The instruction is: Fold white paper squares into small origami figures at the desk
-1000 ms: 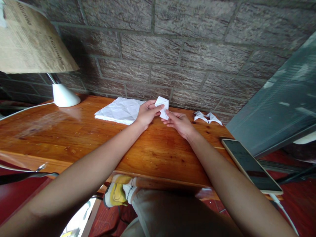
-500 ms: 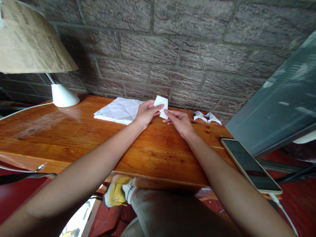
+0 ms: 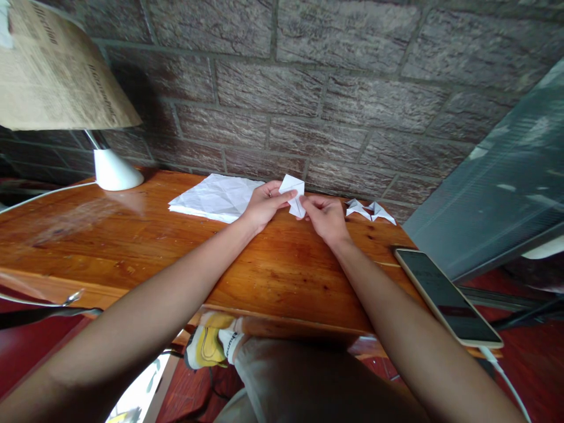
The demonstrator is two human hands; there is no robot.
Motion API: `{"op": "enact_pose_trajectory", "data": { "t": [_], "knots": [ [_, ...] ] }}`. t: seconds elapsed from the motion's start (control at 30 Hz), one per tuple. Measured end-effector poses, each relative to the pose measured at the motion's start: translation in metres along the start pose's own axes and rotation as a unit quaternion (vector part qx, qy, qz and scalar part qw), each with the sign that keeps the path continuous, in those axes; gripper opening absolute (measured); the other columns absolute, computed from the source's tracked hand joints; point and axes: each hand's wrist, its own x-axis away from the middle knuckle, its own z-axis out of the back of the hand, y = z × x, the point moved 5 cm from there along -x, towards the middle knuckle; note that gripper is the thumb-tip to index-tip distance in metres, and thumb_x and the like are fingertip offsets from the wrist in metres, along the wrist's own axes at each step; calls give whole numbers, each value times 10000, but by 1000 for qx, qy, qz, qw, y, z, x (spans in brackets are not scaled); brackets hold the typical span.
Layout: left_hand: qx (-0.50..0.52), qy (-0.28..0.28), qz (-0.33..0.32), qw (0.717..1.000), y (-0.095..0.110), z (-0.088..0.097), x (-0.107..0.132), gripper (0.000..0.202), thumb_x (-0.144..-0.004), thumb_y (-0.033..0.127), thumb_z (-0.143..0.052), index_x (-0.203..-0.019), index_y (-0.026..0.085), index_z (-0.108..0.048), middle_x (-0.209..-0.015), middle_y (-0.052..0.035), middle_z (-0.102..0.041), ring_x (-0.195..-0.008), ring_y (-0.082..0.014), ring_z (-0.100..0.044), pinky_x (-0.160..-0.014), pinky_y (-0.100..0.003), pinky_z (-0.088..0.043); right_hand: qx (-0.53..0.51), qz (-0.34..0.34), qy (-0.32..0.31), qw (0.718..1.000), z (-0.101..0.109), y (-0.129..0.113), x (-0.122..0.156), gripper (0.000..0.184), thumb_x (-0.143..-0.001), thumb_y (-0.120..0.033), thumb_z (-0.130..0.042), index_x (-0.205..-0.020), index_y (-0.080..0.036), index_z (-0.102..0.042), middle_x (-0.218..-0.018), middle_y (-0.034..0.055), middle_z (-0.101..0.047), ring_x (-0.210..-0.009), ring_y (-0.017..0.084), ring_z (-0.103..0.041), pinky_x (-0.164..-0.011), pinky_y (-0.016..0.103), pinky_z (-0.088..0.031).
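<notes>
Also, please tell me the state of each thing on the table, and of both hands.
Folded paper: creased, held
Left hand: pinching it
Right hand: pinching its edge
Paper stack: lying flat, top creased
Two small pieces: folded
Phone: face up, cable attached
Lamp: upright, light unclear

One left hand (image 3: pixel 263 205) and one right hand (image 3: pixel 326 219) are holding one folded paper (image 3: pixel 292 184). Two paper shapes (image 3: pixel 381 213) are sitting on one table (image 3: pixel 282 270), where one paper stack (image 3: pixel 215 197), its sheets lying too close to count, one lamp (image 3: pixel 115 170) and one phone (image 3: pixel 449 296) are resting. One cord (image 3: pixel 53 192) is leaving the lamp and one cable (image 3: pixel 502 373) the phone.
</notes>
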Motion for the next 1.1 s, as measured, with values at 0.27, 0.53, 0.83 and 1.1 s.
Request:
{"op": "enact_pose_trajectory", "data": {
  "t": [0.27,0.53,0.83,1.1],
  "knots": [
    [-18,15,-33,999,4,3,-2,401,-568,354,-907,-831,152,-682,-765,-9,-721,-686,-129,-645,-735,-288,-516,-91,-23,0,996,-5,6,-2,301,-731,-518,-782,-826,-233,-768,-828,-2,-756,-745,146,-629,-755,282,-486],
    [-32,-3,-39,999,4,-1,1,383,-594,356,-900,-842,157,-687,-788,-14,-733,-699,-134,-657,-741,-294,-524,-100,-7,-1,995,3,2,-5,273,-720,-476,-801,-796,-219,-746,-827,8,-756,-770,158,-650,-815,309,-503],
    [-30,6,-22,999,1,2,0,421,-559,371,-918,-830,157,-675,-780,-7,-729,-712,-128,-666,-759,-291,-534,-79,1,-5,997,-1,5,-5,311,-739,-520,-774,-806,-220,-726,-852,20,-753,-812,180,-667,-844,325,-515],
    [0,-47,20,999,-3,-7,5,475,-536,283,-933,-936,158,-710,-892,-43,-764,-811,-160,-707,-823,-319,-546,-84,-4,42,996,6,5,-6,303,-731,-514,-765,-801,-226,-699,-829,15,-730,-797,176,-642,-803,318,-501]
  ]
}}
